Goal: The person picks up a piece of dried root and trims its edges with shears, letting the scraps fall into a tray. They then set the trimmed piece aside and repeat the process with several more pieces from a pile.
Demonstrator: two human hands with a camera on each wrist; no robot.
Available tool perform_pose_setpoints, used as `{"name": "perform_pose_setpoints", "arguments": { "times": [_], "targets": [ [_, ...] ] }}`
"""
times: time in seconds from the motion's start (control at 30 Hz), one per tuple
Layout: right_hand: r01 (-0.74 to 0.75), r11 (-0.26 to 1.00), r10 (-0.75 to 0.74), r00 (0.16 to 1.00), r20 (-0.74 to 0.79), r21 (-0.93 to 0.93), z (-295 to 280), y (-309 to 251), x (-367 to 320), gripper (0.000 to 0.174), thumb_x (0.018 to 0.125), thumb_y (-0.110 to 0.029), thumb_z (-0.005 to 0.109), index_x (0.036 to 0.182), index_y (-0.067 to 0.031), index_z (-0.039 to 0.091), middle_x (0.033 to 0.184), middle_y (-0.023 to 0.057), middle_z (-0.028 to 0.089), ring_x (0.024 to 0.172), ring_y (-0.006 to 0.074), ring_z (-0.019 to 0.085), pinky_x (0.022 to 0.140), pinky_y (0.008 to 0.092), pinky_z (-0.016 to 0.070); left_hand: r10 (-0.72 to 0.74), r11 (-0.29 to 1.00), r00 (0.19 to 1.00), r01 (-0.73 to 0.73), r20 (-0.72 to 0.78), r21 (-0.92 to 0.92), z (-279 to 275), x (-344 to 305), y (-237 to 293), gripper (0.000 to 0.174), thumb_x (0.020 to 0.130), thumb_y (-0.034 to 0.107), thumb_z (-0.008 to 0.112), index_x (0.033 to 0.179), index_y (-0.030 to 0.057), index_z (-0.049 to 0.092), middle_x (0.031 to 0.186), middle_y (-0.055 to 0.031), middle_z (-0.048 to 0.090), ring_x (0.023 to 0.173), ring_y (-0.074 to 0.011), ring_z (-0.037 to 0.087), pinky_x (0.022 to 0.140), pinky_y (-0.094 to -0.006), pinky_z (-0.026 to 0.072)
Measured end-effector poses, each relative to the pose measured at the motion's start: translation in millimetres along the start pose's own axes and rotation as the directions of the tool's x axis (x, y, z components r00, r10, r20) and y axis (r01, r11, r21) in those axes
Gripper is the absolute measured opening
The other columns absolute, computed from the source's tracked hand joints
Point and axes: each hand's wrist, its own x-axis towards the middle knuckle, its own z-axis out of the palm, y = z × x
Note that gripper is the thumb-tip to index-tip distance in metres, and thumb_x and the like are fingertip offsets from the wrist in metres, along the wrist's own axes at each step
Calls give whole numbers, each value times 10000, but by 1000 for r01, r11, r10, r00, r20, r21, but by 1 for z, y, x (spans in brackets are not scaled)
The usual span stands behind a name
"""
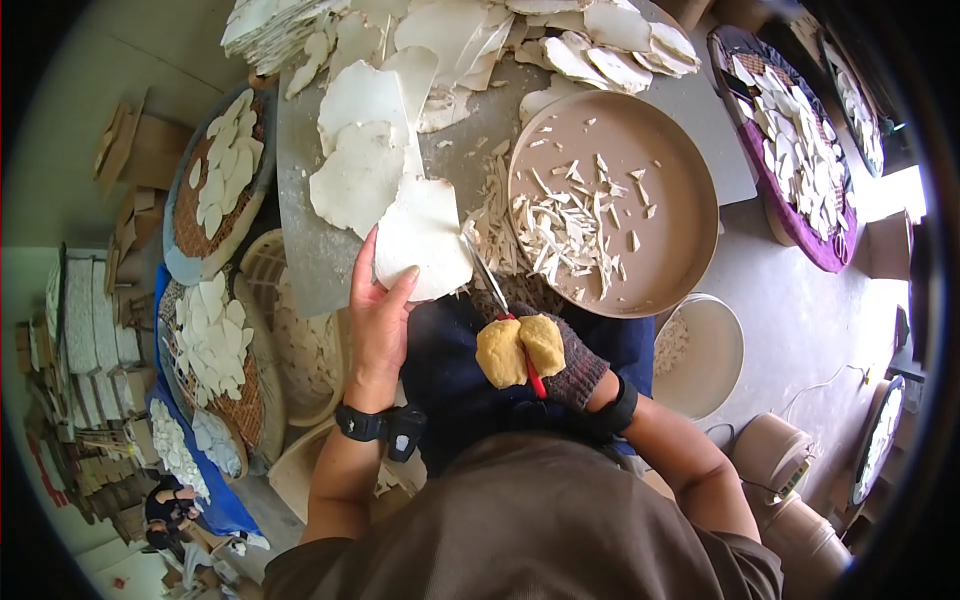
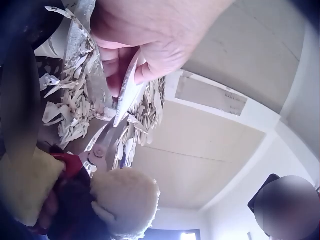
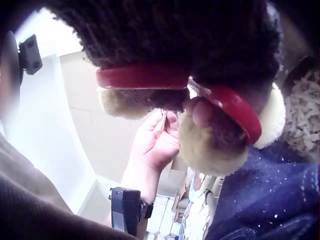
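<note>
My bare left hand (image 1: 379,325) pinches a thin white flat piece (image 1: 425,240) between thumb and fingers, and it is seen edge-on in the left wrist view (image 2: 131,95). On my right hand (image 1: 578,368) is a dark knitted glove; it grips red-handled scissors (image 1: 488,278). Yellow foam-like padding (image 1: 500,352) is wrapped about the fingers at the handles. In the head view the blades point up and left, right at the piece's right edge. The right wrist view shows the red handles (image 3: 145,78) around the gloved fingers.
A round tan tray (image 1: 668,215) with cut white slivers stands right of the blades on a grey table (image 1: 300,240). More white sheets (image 1: 365,110) are piled at the back. A white bucket (image 1: 725,355) holds scraps at the right; baskets (image 1: 262,260) of pieces stand left.
</note>
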Motion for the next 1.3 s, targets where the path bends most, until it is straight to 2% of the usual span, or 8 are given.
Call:
{"name": "perform_pose_setpoints", "arguments": {
  "times": [0.17,0.47,0.63,0.7,0.83,0.97,1.17,1.3],
  "targets": [
    [-26,969,29,1000,-8,247,5,-2,0,210,879,-65,550,1078,-2,550,1038,84,605,960,185,601,865,325,498,-19,997,1000,18,9,70,-1,-2,-1,620,838,-40,503,1394,44,241,1274,-158,466,1107,-245,532,897,-382,489],
    [183,766,-194,980,49,-616,4,-10,1,201,887,-158,543,1013,-8,587,958,68,634,910,159,602,799,311,491,-115,993,993,114,38,38,-6,-7,9,620,827,-43,532,1384,40,274,1251,-140,497,1091,-216,541,901,-362,476],
    [58,862,-87,996,34,503,-18,9,22,222,938,-140,453,1104,-11,526,1081,111,579,996,191,571,890,315,462,-128,970,983,96,134,222,-10,-20,2,627,816,-66,537,1382,43,290,1277,-123,486,1125,-193,513,945,-328,420],
    [219,914,-237,971,-12,-342,-33,23,29,321,832,-65,588,1144,-25,524,1127,101,574,1074,205,551,938,321,435,-136,974,982,108,131,198,-8,-24,3,616,819,-67,558,1372,29,305,1261,-118,499,1111,-167,514,953,-302,406],
    [203,977,-205,979,22,58,-32,22,30,301,842,-56,564,1136,-15,520,1101,105,580,1054,208,563,924,324,445,-139,975,981,112,132,192,-9,-27,3,603,828,-55,571,1367,23,312,1254,-111,506,1113,-153,508,960,-293,396],
    [188,681,-230,972,37,-707,-5,-13,16,274,881,-40,499,1152,-4,507,1112,115,575,1043,226,571,926,344,452,-152,981,977,130,148,146,-8,-28,0,608,825,-62,570,1369,27,312,1257,-109,504,1113,-150,507,959,-291,395],
    [37,931,-66,996,67,363,-36,10,17,275,917,-58,464,1178,28,481,1148,140,561,1058,249,565,947,370,444,-165,980,972,142,166,140,-9,-27,-2,611,822,-66,567,1370,31,313,1257,-111,506,1111,-147,507,953,-285,397],
    [54,989,-50,998,-35,137,-33,12,12,252,914,-77,477,1143,23,512,1116,131,580,1035,247,579,941,365,448,-199,972,975,183,103,150,-11,-29,0,626,825,-57,561,1379,32,284,1247,-124,511,1100,-148,512,940,-287,406]
  ]
}}
